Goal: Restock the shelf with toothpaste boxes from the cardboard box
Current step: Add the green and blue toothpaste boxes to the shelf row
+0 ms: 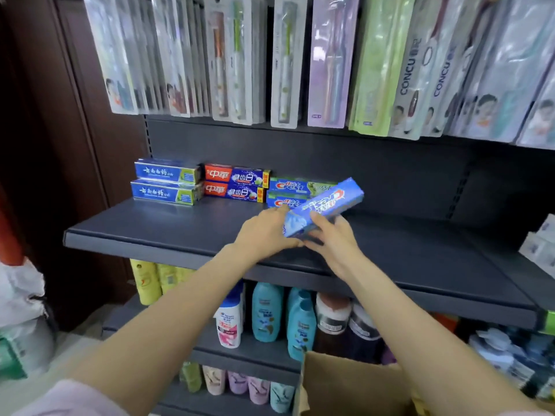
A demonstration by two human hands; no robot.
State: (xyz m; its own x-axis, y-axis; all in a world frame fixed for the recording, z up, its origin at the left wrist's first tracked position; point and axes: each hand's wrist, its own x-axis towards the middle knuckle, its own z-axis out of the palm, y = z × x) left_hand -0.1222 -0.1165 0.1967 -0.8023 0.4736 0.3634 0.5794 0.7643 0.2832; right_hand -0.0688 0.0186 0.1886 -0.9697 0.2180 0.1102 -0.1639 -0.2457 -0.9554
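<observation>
A blue Crest toothpaste box [324, 205] hangs tilted above the dark shelf [180, 232]. My right hand [333, 238] grips its near end from below and the right. My left hand [267, 229] touches the same end from the left, fingers curled against it. At the back of the shelf stand three stacks of two boxes: blue-green ones [166, 181], red-blue ones [235, 183] and green Crest ones [295, 190], the last partly hidden by the held box. The cardboard box [345, 385] shows at the bottom, its inside hidden.
Toothbrush packs [285, 61] hang on pegs above the shelf. Shampoo bottles [267, 313] fill the shelves below. White boxes [540, 244] sit at the shelf's right end. A brown wall panel [60, 145] closes the left side.
</observation>
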